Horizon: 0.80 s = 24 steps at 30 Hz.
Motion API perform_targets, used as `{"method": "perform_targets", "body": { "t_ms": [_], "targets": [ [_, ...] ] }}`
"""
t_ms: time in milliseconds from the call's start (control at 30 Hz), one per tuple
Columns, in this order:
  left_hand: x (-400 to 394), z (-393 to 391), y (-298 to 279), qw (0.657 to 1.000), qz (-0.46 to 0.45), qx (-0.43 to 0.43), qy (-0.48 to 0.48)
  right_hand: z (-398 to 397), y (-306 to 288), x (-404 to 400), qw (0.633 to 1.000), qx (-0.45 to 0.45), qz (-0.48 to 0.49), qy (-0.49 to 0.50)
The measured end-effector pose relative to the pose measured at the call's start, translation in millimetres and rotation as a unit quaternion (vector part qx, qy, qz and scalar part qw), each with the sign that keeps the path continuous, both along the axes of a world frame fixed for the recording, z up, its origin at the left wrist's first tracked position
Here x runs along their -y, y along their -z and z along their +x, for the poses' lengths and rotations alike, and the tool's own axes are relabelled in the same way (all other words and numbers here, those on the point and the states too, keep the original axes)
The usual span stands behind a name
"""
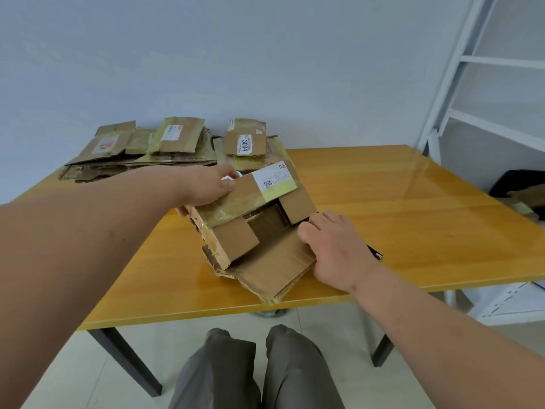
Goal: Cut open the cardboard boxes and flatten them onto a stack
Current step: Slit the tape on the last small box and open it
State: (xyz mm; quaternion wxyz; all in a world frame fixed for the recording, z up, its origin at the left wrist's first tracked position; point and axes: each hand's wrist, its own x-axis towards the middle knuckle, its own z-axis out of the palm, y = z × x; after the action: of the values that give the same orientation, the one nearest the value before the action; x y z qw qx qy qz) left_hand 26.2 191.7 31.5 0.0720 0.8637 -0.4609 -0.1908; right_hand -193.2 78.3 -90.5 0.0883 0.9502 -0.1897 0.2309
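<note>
Your left hand [203,187] gripped the far left edge of the opened cardboard box [253,228], fingers curled over the taped flap with its white shipping label [275,180], thumb underneath. Your right hand [333,249] lay on the near right flap, fingers held together and bent at the tips against the cardboard; whether they hooked the edge I could not tell. The box sat tilted near the middle of the yellow table [398,202], its flaps spread. Just beyond your right hand, a dark pen-like tool [376,253] lay on the tabletop, mostly hidden. At the far left edge sat a stack of flattened boxes [141,152], and beside it a small box marked 3004 [244,141] rested on more cardboard. A white shelf frame [486,93] stood at the right.
</note>
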Motion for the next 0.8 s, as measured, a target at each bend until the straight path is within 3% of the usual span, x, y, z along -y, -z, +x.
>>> {"method": "perform_targets", "body": {
  "t_ms": [100, 200, 300, 400, 433, 500, 567, 633, 800],
  "targets": [
    [11.0, -10.8, 6.4, 0.989, -0.019, 0.135, 0.06, 1.2, -16.2, -3.2, 0.991, -0.114, 0.061, 0.02],
    [16.1, -20.8, 10.8, 0.966, 0.053, 0.245, 0.056, 2.9, -32.7, -7.6, 0.962, -0.214, 0.158, 0.053],
    [15.6, -29.9, 16.4, 0.936, 0.091, 0.338, 0.043, 4.2, -54.9, -9.9, 0.916, -0.296, 0.26, 0.078],
    [16.0, -31.6, 21.0, 0.92, 0.077, 0.379, 0.061, 8.1, -81.8, -10.2, 0.865, -0.307, 0.389, 0.083],
    [16.6, -30.4, 20.8, 0.917, 0.067, 0.386, 0.073, 10.9, -85.1, -7.4, 0.863, -0.298, 0.397, 0.09],
    [17.1, -27.3, 20.1, 0.918, 0.035, 0.382, 0.103, 17.5, -80.5, -0.4, 0.874, -0.198, 0.428, 0.114],
    [14.3, -24.1, 16.4, 0.937, -0.03, 0.326, 0.122, 27.6, -66.3, 4.4, 0.882, -0.075, 0.435, 0.165],
    [9.5, -21.7, 5.9, 0.958, -0.075, 0.253, 0.113, 36.7, -51.9, 2.3, 0.895, -0.006, 0.388, 0.221],
    [-0.7, -15.9, -22.0, 0.982, -0.087, 0.14, 0.094, 51.8, -28.8, -0.2, 0.881, 0.045, 0.371, 0.29]
  ]
}}
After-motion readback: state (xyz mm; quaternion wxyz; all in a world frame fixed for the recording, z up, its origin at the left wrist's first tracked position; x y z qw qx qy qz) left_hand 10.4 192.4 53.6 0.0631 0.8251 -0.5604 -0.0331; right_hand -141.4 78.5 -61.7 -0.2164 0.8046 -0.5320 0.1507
